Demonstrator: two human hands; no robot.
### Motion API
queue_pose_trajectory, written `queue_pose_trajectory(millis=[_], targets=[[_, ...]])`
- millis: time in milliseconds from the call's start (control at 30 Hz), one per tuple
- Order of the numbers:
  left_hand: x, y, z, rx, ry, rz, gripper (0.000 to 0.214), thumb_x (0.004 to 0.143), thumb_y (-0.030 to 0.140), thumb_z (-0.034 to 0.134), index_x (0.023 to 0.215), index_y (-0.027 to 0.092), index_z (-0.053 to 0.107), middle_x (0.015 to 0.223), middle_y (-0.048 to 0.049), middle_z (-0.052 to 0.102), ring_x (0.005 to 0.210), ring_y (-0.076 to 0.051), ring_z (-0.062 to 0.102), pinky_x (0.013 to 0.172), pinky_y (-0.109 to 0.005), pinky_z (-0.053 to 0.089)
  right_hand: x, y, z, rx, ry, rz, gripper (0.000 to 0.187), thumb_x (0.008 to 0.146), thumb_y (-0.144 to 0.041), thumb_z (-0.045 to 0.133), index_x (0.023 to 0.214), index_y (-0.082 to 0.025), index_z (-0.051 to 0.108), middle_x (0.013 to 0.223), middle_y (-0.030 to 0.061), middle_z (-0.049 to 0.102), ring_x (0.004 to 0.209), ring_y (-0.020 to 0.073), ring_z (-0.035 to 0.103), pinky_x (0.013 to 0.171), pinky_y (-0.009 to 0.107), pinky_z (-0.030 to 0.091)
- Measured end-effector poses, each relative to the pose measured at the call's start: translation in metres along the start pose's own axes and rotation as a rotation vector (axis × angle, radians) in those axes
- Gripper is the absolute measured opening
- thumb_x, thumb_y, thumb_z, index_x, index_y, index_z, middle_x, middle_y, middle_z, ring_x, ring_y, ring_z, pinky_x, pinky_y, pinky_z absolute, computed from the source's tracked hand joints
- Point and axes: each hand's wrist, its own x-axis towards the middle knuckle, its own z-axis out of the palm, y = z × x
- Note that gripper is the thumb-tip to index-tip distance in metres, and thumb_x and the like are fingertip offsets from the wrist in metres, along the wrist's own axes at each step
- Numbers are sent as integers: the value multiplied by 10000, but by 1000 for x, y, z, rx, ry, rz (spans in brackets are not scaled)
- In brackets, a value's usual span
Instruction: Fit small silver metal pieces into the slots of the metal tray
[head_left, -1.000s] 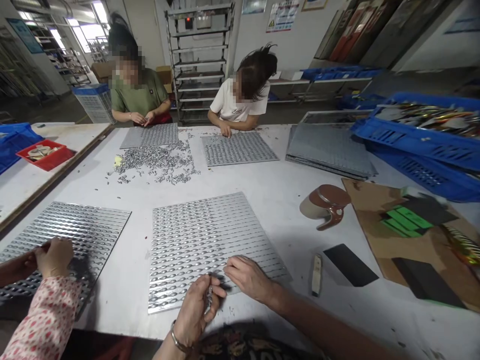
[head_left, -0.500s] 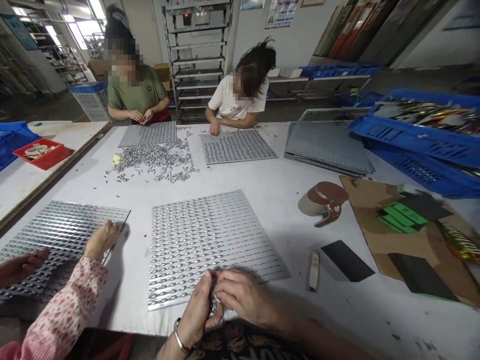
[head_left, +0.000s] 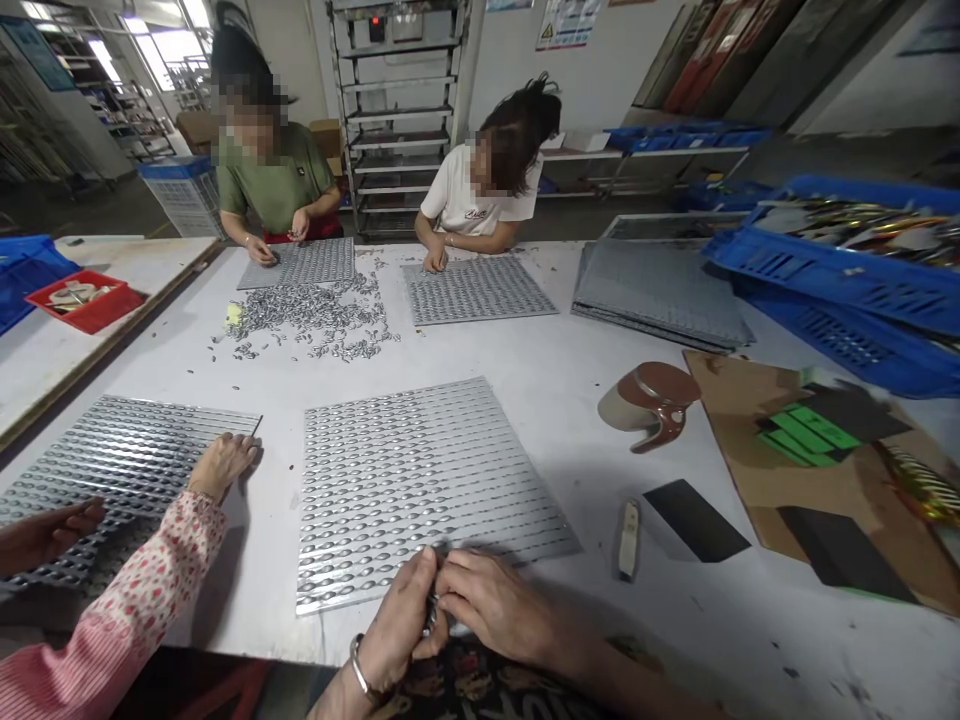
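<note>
My left hand, with a metal bangle on its wrist, curls around several small silver oval pieces. Against it, my right hand has its fingers closed in a pinch at the left thumb and forefinger; what lies between those fingertips is hidden. Both hands are over the front edge of a grey ridged board lying flat on the table. Rows of silver ovals fill the board's left part, while thin lines run across its right part.
At left, a co-worker's hand touches a similar board. Two people work across the table by a pile of silver ovals. To the right are a brown-lidded jug, a utility knife, a dark sheet and blue crates.
My hands stay together at the board's front edge, with only slight finger movement. The left co-worker's hand has shifted slightly along their board. The person at back left has parted their hands, one reaching their board.
</note>
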Motion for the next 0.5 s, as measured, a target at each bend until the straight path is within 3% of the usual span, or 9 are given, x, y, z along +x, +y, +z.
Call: queue_pose_trajectory(millis=[67,133,233,333,400,500], targets=[[0,-2,-1,55,-121,-32,429,979,582,640,748,221,667,430,44,457,350,-75,338,483,-260,132,0,3,6,-46,14,-24,154,1010,-132,548,927,-227,637,993,49,707,937,224,674,868,336,514],[1,-5,-3,48,-152,-37,432,1001,585,598,760,231,652,440,44,451,367,-77,345,485,-266,118,0,7,10,-32,61,-5,132,984,-125,551,940,-229,621,974,52,708,917,232,671,852,342,513],[6,-9,-6,-30,-150,-54,347,987,503,647,777,229,679,543,10,599,406,-74,376,485,-258,120,1,20,7,97,178,125,141,978,-143,530,902,-247,589,870,21,696,817,215,664,749,317,488],[13,-12,-11,-134,-116,-66,188,878,398,776,843,219,732,751,-38,756,476,-69,428,483,-232,163,3,38,2,179,302,219,171,959,-143,499,843,-249,566,794,7,676,750,202,645,696,305,455],[16,-13,-15,-162,-119,-78,209,814,398,817,878,212,747,767,-50,766,487,-70,431,479,-215,171,6,49,2,192,332,235,184,945,-146,490,804,-244,557,771,5,671,736,195,636,693,297,442],[17,-12,-20,-138,-176,-81,234,837,434,789,900,211,758,732,-40,749,442,-52,381,461,-203,139,10,55,7,195,308,266,199,953,-170,495,779,-236,566,751,0,676,722,184,633,688,282,426]])
